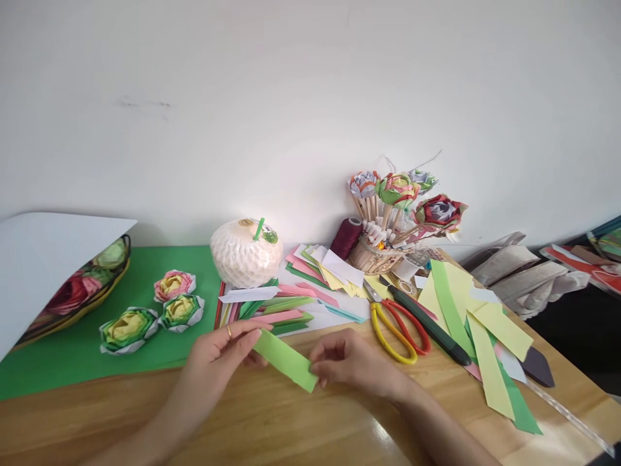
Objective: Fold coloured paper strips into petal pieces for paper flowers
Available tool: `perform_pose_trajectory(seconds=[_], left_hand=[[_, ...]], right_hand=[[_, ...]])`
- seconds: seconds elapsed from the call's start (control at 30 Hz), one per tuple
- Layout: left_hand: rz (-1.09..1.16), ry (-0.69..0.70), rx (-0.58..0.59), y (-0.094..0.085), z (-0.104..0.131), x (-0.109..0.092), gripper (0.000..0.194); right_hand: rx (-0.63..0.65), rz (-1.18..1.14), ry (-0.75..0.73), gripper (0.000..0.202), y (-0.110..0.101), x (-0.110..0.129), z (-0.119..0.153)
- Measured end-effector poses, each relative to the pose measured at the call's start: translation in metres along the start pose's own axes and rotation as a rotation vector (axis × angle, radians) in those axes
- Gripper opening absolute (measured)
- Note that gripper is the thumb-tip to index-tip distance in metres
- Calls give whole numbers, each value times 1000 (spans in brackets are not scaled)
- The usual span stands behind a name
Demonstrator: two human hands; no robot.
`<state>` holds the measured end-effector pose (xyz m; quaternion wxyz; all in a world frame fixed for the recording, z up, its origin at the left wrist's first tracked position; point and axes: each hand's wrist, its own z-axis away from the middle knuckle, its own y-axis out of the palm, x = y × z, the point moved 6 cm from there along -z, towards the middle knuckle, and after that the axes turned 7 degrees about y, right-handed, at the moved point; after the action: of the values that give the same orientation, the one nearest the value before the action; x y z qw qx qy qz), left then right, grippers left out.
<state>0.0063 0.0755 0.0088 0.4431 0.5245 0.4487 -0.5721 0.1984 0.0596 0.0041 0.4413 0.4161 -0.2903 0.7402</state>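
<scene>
A light green paper strip (286,361) is stretched at a slant between my two hands, above the wooden table. My left hand (226,353), with a ring on one finger, pinches its upper left end. At the lower right end, my right hand (347,362) grips the strip between thumb and curled fingers. Just behind the hands lie folded paper pieces (291,304) in pink, green, white and blue. Scissors (398,330) with one yellow and one red handle rest to the right of my right hand, beside a dark green cutter knife (431,323).
Three paper flowers (182,312) sit on a green sheet (160,259) at left, near a basket (72,304) partly covered by white paper. A white textured container (246,254) stands behind. Thread (346,237), a flower-filled holder (371,255) and loose paper strips (490,362) occupy the right.
</scene>
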Motion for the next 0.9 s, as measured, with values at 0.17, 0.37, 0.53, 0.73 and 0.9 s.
perform_pose_trajectory(seconds=[0.17,0.37,0.53,0.73,0.9], left_hand=[[300,-31,227,25,8,3,49],[-108,50,243,25,15,-3,28],[-527,267,275,23,14,-12,29],[-519,195,256,22,12,2,30],[-118,-64,170,15,7,14,44]], right_hand=[[64,-118,48,44,24,-8,-4],[63,-121,-30,45,38,-1,1],[-315,154,-369,48,13,21,18],[-344,283,-385,15,11,18,16],[-463,230,-392,23,1,11,17]])
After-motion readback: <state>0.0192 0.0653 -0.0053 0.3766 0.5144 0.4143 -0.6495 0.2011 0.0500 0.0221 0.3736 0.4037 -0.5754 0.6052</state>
